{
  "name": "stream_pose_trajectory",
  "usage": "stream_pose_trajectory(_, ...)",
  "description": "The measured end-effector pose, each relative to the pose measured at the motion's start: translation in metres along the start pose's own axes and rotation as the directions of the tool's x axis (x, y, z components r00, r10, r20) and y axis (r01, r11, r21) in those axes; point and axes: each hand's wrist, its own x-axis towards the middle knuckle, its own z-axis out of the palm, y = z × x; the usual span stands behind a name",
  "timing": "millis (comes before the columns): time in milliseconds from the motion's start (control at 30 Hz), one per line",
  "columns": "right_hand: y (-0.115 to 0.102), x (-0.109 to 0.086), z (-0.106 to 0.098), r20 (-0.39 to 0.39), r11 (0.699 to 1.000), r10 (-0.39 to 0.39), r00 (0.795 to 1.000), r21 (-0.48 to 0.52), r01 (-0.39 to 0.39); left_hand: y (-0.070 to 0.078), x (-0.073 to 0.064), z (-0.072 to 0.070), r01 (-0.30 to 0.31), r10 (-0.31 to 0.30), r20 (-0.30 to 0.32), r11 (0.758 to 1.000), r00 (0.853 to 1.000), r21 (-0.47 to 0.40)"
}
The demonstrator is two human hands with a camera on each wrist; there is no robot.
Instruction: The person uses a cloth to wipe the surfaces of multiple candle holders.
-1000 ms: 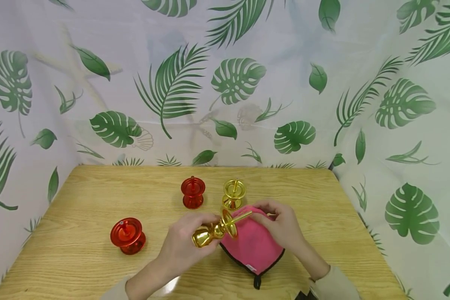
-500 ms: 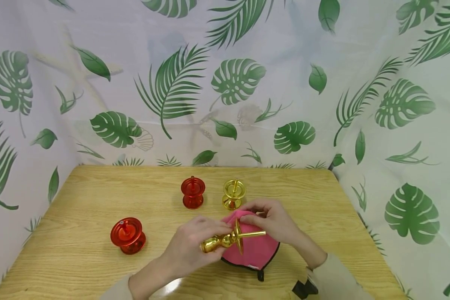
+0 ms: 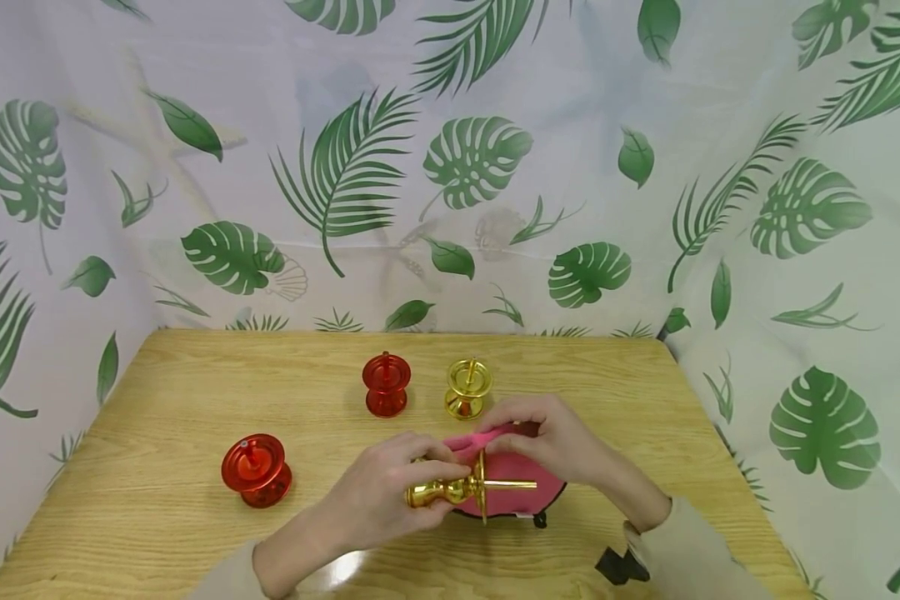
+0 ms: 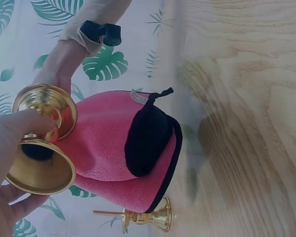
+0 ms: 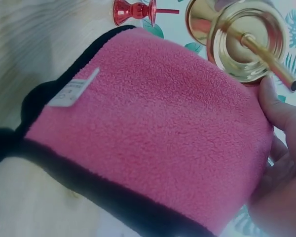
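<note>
My left hand (image 3: 382, 487) grips a gold candlestick (image 3: 437, 492) by its stem, lying on its side in the air with its spike pointing right. The left wrist view shows its hollow base (image 4: 42, 173). A pink cloth (image 3: 517, 498) with black edging and a hanging loop is pinched in my right hand (image 3: 551, 437). Folded, the cloth reaches the rim of the candlestick's dish. In the right wrist view, my thumb lies against that dish (image 5: 244, 44), and the cloth (image 5: 153, 123) hangs below with a white label.
On the wooden table (image 3: 217, 375), a red candlestick (image 3: 386, 385) and a gold candlestick (image 3: 468, 388) stand upright toward the back. Another red candlestick (image 3: 257, 471) stands at the left. Leaf-printed sheets (image 3: 495, 275) enclose the back and sides.
The gold candlestick has turned from slanting upward to lying level and shifted slightly right. The cloth's lower corner has risen, and its upper edge is now gathered at the dish.
</note>
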Motion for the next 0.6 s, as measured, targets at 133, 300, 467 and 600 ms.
stream_pose_trajectory(133, -0.008, -0.002, 0.001, -0.007, 0.988, -0.116, 0.993, -0.1, 0.114, 0.001, 0.001, -0.002, -0.005, 0.005, 0.013, 1.0, 1.0, 0.019)
stream_pose_trajectory(300, -0.016, -0.005, 0.003, -0.032, 0.92, -0.296, 0.955, -0.279, 0.276, 0.001, 0.001, -0.003, 0.007, -0.007, 0.027, 1.0, 1.0, 0.027)
stream_pose_trajectory(467, -0.023, -0.009, 0.007, -0.024, 0.805, -0.448, 0.894, -0.445, 0.392, 0.001, 0.001, -0.004, 0.029, -0.029, 0.036, 1.0, 0.999, 0.004)
stream_pose_trajectory(600, -0.026, -0.015, 0.011, -0.024, 0.739, -0.515, 0.857, -0.519, 0.43, 0.001, 0.001, -0.004, 0.048, -0.047, 0.042, 0.999, 0.998, -0.022)
